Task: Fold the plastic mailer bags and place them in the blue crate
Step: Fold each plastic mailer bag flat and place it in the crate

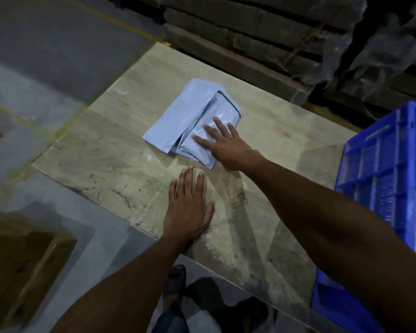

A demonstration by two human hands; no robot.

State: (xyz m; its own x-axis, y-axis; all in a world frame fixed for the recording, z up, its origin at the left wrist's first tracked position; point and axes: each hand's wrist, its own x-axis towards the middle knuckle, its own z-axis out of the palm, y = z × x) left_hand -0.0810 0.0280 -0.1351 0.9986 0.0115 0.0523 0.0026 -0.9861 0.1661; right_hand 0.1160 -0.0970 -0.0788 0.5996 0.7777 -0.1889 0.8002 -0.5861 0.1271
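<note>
The big blue ribbed plastic crate (382,179) stood at the right edge of the worn, scuffed beige wooden tabletop (120,164), well apart from the pale grey plastic mailer bag (190,111), which lay part-folded near the far middle of the table with a dark-edged flap doubled over its right half. The right hand (228,147) lay flat on that flap, fingers straight and spread, pressing rather than gripping; the left hand (187,210) rested flat on bare wood just near of the bag, fingers straight, holding nothing. To fold well, I judged, the pressing palm should run along the crease to drive air out, since slick film tends to spring back, while the free hand pins the loose left half before the next fold. Around the table the room was dim: grey concrete floor (46,58) with yellow lines, stacked brown cardboard sheets (250,39) at the far side under loose clear plastic wrap (360,54), and an open brown cardboard box (24,265) near left.
</note>
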